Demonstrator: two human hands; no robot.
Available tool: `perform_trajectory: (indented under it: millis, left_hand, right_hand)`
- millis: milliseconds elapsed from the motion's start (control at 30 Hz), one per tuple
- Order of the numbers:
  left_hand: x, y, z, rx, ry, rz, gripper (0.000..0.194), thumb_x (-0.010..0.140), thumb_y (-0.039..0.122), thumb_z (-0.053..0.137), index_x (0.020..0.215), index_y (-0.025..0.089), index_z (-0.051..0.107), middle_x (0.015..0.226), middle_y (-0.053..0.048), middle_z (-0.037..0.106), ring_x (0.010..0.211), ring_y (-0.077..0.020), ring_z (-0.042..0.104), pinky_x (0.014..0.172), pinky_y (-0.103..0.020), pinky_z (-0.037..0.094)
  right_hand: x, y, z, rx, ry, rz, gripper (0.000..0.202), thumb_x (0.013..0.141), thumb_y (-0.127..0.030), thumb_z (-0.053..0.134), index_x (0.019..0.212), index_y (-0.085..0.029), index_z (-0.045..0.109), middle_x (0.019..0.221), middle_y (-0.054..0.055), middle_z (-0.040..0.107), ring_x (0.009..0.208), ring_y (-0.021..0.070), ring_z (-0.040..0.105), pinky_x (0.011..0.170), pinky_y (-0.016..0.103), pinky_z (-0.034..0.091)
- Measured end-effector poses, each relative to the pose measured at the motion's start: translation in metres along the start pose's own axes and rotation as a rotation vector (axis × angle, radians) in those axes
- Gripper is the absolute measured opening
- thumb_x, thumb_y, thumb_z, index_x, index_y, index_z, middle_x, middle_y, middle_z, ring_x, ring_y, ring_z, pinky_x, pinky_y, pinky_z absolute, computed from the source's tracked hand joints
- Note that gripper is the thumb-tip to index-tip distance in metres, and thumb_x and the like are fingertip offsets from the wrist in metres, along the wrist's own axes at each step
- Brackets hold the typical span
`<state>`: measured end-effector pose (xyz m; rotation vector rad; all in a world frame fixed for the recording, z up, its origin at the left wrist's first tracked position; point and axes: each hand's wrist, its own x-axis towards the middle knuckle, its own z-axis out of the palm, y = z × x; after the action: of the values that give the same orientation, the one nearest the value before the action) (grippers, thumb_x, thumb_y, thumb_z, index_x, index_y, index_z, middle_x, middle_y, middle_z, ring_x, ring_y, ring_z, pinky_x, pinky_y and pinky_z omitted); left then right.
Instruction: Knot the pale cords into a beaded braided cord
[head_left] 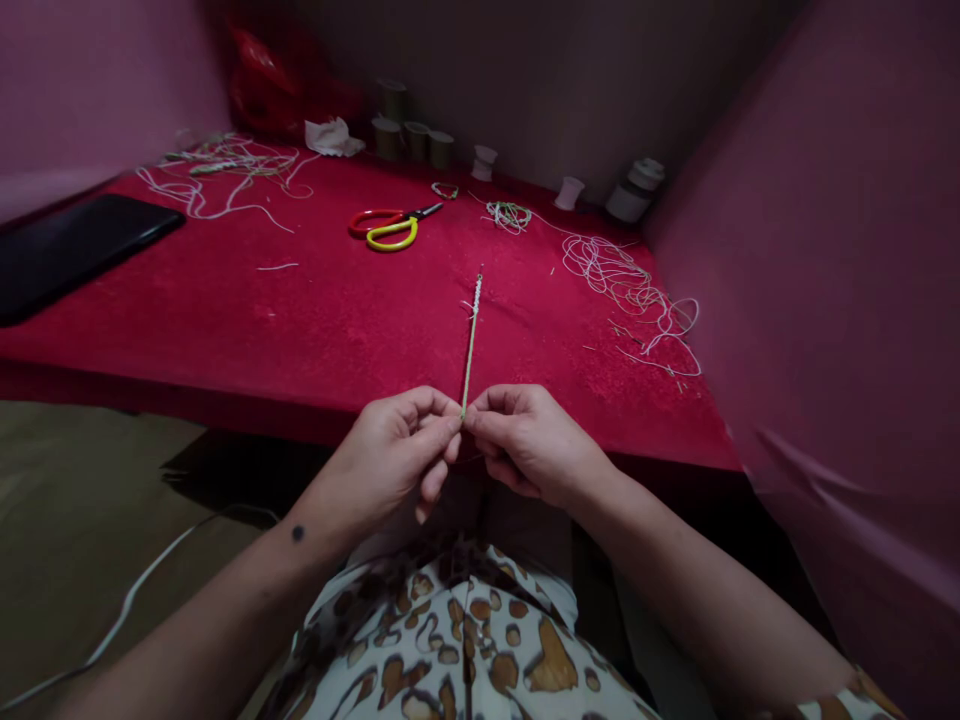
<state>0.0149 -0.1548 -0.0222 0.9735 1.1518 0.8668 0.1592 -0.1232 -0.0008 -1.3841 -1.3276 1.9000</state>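
Note:
A thin green cord stretches straight from the red cloth toward me, with a white braided part at its far end. At the table's front edge my left hand pinches the cord's near end between thumb and forefinger. My right hand meets it there, its thumb and forefinger pressed together on the same end. The fingertips of both hands nearly touch. Scissors with one red and one yellow handle lie beyond the hands, left of the braid.
A black phone lies at left. Tangled thread is at back left, more loose thread at right. Thread spools, a white bottle and a red bag stand along the back.

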Motion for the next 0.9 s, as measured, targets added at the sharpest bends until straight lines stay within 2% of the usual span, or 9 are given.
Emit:
perform_trajectory:
  millis: [200,433,600,767,900]
  left_hand:
    - [-0.002,0.000,0.002,0.028,0.086,0.047,0.014,0.083,0.032,0.054,0.077,0.019,0.051,0.049,0.008,0.051,0.030,-0.0051,0.040,0.031,-0.017,0.034]
    - [0.000,-0.003,-0.001,0.051,0.070,0.059,0.014,0.083,0.032,0.053,0.077,0.020,0.049,0.043,0.009,0.050,0.029,-0.0073,0.042,0.031,-0.018,0.035]
    - [-0.001,0.003,-0.006,0.050,0.026,-0.017,0.019,0.082,0.036,0.053,0.075,0.019,0.051,0.040,0.004,0.055,0.030,-0.0115,0.049,0.033,-0.020,0.039]
    - [-0.003,0.006,-0.017,0.072,-0.031,-0.068,0.024,0.080,0.039,0.054,0.070,0.017,0.054,0.039,0.000,0.058,0.027,-0.0108,0.048,0.030,-0.018,0.035]
    - [-0.005,0.007,-0.017,0.106,-0.001,-0.067,0.024,0.080,0.040,0.053,0.071,0.017,0.054,0.038,0.001,0.057,0.025,-0.0095,0.045,0.029,-0.017,0.030]
  right_hand:
    - [0.004,-0.008,-0.001,-0.093,0.011,0.023,0.019,0.076,-0.017,0.056,0.061,-0.017,0.045,0.042,-0.009,0.038,0.027,0.0031,0.031,0.025,0.015,0.019]
    - [0.010,-0.006,-0.001,-0.076,-0.012,0.038,0.017,0.074,-0.018,0.057,0.061,-0.017,0.046,0.040,-0.010,0.033,0.027,0.0030,0.029,0.026,0.016,0.018]
    - [0.009,-0.010,0.000,-0.097,0.006,0.015,0.015,0.076,-0.015,0.055,0.063,-0.016,0.050,0.037,-0.009,0.035,0.027,0.0022,0.028,0.028,0.015,0.018]
    - [0.005,-0.014,-0.001,-0.025,-0.027,0.053,0.017,0.080,-0.014,0.052,0.063,-0.017,0.048,0.035,-0.010,0.032,0.026,0.0026,0.025,0.027,0.014,0.015]
    - [0.005,-0.011,-0.002,0.026,-0.037,0.034,0.017,0.078,-0.017,0.055,0.063,-0.017,0.047,0.036,-0.011,0.032,0.026,0.0027,0.025,0.027,0.014,0.015]
